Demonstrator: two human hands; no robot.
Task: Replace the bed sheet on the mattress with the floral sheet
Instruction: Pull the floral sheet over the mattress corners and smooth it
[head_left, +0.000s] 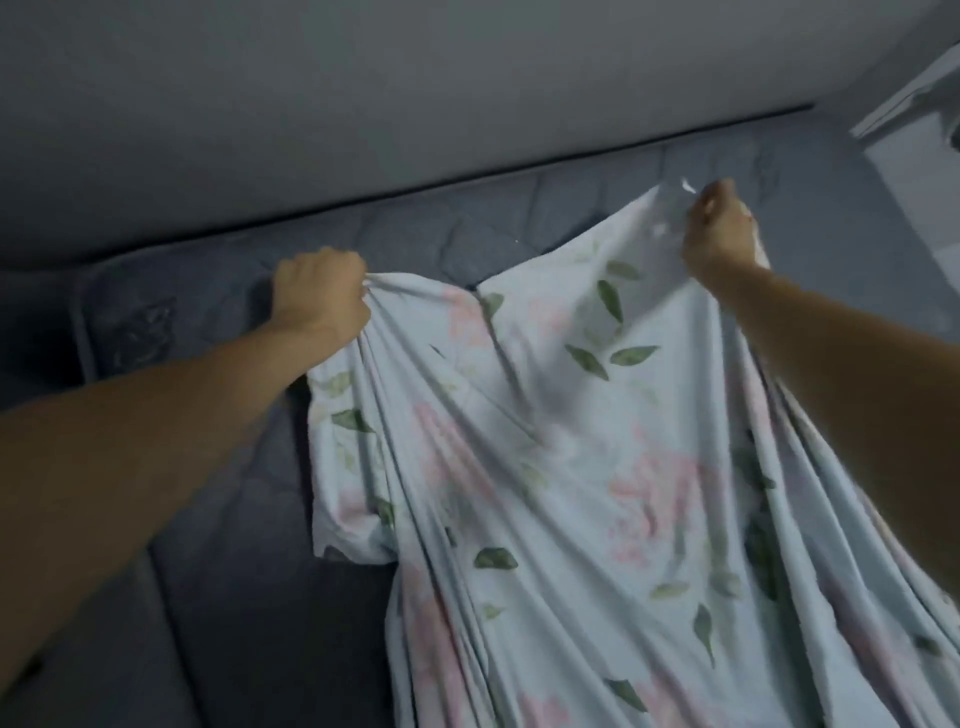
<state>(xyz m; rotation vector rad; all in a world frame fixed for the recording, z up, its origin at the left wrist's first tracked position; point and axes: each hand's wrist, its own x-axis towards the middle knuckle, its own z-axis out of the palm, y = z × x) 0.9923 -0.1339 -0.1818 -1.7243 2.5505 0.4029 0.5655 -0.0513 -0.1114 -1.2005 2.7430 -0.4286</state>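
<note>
A home bedroom: bare quilted mattress (218, 519) against a plain wall (363, 104)

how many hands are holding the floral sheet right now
2. The left hand grips a bunched edge of the floral sheet at centre left; the right hand grips its far edge at upper right, above the mattress.

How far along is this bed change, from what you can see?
Done: the old sheet looks gone, since the dark quilted mattress lies bare. In hand: the left hand and right hand each grip the floral sheet, held bunched above it. Left: spreading it flat and covering the mattress.
</note>
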